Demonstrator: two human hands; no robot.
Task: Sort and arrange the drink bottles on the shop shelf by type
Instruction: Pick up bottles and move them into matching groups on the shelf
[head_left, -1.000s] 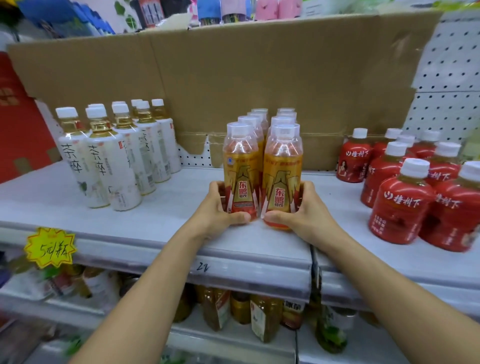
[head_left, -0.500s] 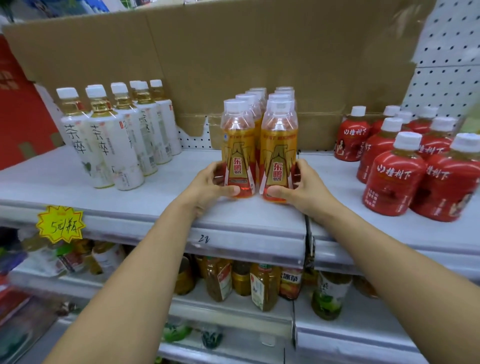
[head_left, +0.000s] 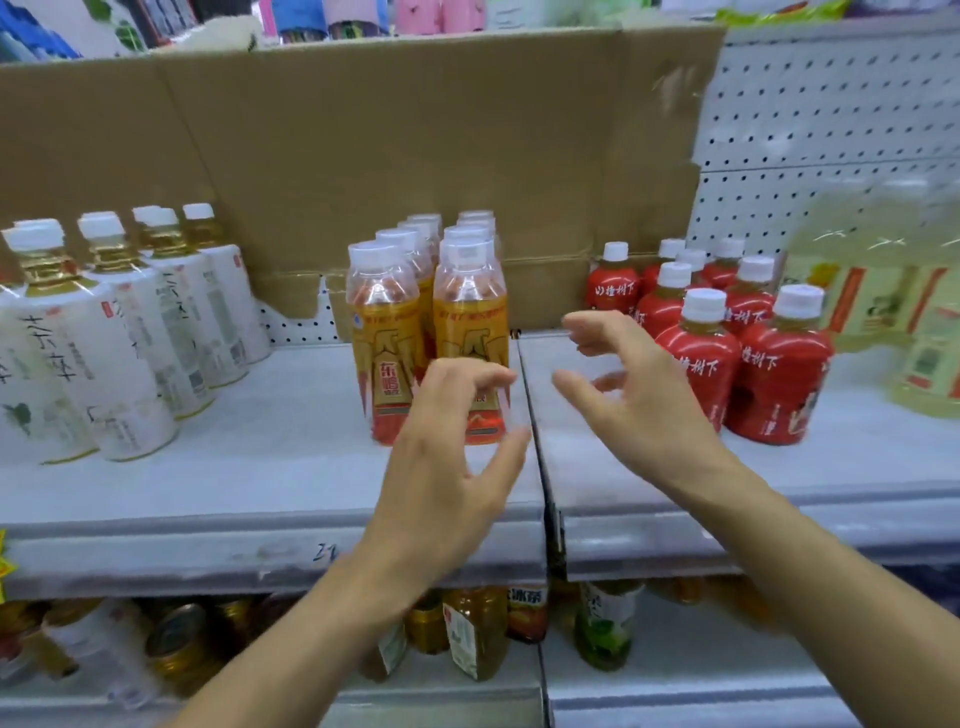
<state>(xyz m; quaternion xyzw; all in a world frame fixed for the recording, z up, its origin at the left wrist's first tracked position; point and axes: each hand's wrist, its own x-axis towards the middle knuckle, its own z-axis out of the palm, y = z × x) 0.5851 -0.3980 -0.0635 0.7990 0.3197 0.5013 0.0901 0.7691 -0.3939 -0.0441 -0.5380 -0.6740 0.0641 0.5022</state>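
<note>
Two bare hands hover at a shop shelf (head_left: 234, 467), both grips released and holding nothing. The left hand (head_left: 447, 457), fingers loosely curved, hangs in front of the orange bottles (head_left: 387, 332). These stand in two rows at the shelf's middle, running back to the cardboard (head_left: 415, 156). The right hand (head_left: 639, 410), fingers spread, sits between them and the red bottles (head_left: 779, 374) clustered to the right. White bottles (head_left: 124, 353) stand in rows at the left, well apart. Pale yellow bottles (head_left: 872, 301) blur at far right.

Bare shelf (head_left: 291, 415) between bottle groups
</note>
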